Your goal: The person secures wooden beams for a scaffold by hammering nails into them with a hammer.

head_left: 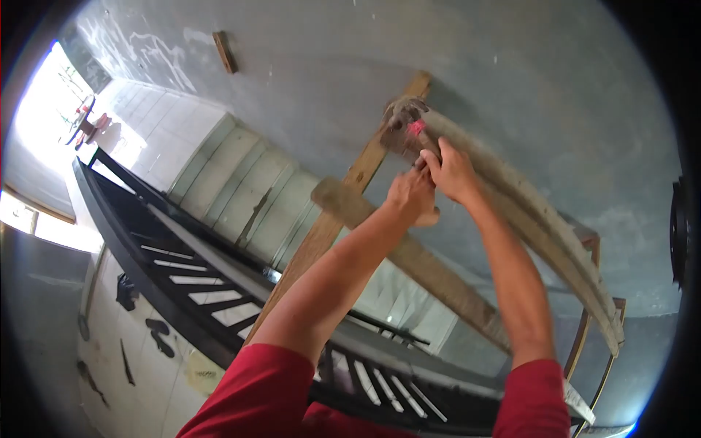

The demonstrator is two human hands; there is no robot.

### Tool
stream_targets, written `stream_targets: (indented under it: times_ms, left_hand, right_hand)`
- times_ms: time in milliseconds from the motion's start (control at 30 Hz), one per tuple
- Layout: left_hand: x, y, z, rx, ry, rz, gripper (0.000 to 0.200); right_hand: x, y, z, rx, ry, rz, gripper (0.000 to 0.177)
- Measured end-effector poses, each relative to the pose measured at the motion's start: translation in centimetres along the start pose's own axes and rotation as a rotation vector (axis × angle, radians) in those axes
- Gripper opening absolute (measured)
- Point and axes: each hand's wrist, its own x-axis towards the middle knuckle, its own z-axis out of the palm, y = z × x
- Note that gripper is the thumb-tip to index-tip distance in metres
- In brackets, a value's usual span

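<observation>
A hammer (407,117) with a dark, worn head and pink wrapping at its neck is held at the far end of my reach. My left hand (410,196) is closed around its handle, whose pale butt seems to stick out below the palm. Just above, my right hand (451,169) also closes on the handle, near the pink wrapping. The head lies against the joint where a long grey plank (540,212) meets a slanting wooden post (365,168). A second, rough board (438,270) crosses the post beneath my forearms.
A black metal railing (212,321) curves below, beside a white staircase (234,171). Dark sandals (161,337) and a black bag (126,292) lie on the tiled floor. A small wood block (225,52) is on the grey wall (321,44). More wooden supports (584,328) stand at right.
</observation>
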Motion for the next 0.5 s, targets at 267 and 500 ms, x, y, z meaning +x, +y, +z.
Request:
stream_targets:
  times_ms: [267, 500]
  left_hand:
    - [1.5, -1.0, 1.9, 0.007, 0.346, 0.096, 0.094]
    - [0.9, -0.4, -1.0, 0.005, 0.129, 0.023, 0.095]
  right_hand:
    - [0.8, -4.6, -7.6, 0.408, 0.348, -0.029, 0.038]
    - [1.6, -1.1, -2.6, 0.037, -0.030, 0.049, 0.042]
